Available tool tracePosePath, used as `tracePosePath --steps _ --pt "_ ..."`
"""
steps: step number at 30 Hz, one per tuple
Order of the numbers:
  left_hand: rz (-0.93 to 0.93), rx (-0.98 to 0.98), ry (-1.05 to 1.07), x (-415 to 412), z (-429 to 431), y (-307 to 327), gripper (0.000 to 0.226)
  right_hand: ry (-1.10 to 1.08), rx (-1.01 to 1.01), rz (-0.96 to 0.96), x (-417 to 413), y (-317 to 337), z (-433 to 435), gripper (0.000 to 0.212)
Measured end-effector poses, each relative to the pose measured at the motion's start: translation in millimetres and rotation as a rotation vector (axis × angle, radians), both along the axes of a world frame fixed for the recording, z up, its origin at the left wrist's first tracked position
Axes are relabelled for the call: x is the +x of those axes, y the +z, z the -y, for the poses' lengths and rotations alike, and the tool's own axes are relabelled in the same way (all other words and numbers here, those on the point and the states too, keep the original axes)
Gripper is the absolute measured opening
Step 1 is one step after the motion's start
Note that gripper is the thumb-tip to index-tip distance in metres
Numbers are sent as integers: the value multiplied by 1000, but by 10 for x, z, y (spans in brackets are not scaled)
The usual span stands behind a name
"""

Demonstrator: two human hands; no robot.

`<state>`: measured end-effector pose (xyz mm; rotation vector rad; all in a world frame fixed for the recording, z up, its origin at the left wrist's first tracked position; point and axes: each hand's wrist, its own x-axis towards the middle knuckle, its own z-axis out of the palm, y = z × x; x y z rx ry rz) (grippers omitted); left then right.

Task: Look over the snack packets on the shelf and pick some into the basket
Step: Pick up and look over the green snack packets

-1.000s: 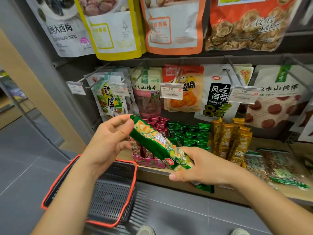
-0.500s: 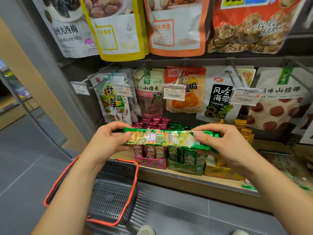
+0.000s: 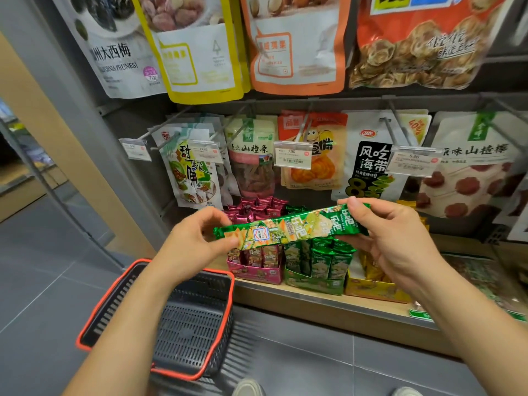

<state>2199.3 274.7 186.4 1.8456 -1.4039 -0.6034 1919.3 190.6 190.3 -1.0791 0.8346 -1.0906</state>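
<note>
Up close, a shopper holds a green snack packet level in front of a shop shelf.
Nearest, a red-rimmed black basket shows beneath the left forearm; left hand pinches the packet's left end; right hand grips its right end; behind, a pink display box and a green display box stand on the shelf; pouches hang beyond.

top pouches: upper parts cut off by the top edge.
green packet: both ends covered by the left hand and the right hand.
yellow box: at the shelf's front edge, partly behind the right hand.
price tags: small print unreadable.
basket: part of its rim hidden behind the left forearm.
shoes: cut off by the bottom edge.
</note>
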Motion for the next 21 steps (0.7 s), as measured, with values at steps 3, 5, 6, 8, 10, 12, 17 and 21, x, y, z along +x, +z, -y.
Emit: tracePosePath --steps 3,5,6,8,10,12,17,21 --pt "392 30 -178 -213 9 -53 48 10 -84 -75 45 -12 -32 26" --pt "550 -15 -258 -408 59 -129 63 18 -119 -112 75 -17 -54 27" --pt "574 -38 -262 -498 83 -162 63 29 -132 -125 81 -12 -62 28" --pt "560 -42 -243 -614 111 -215 53 68 -146 -141 69 -8 -53 29" --pt "556 12 -252 -675 132 -261 47 113 -153 -166 45 -6 -38 26" --pt "578 68 -300 -709 145 -312 50 128 -213 -258 25 -16 -29 20" --pt "317 120 -464 -819 163 -353 31 88 -391 -419 -16 34 -24 10" --pt "124 -5 -382 -897 178 -284 33 70 -440 -491 41 39 -75 17"
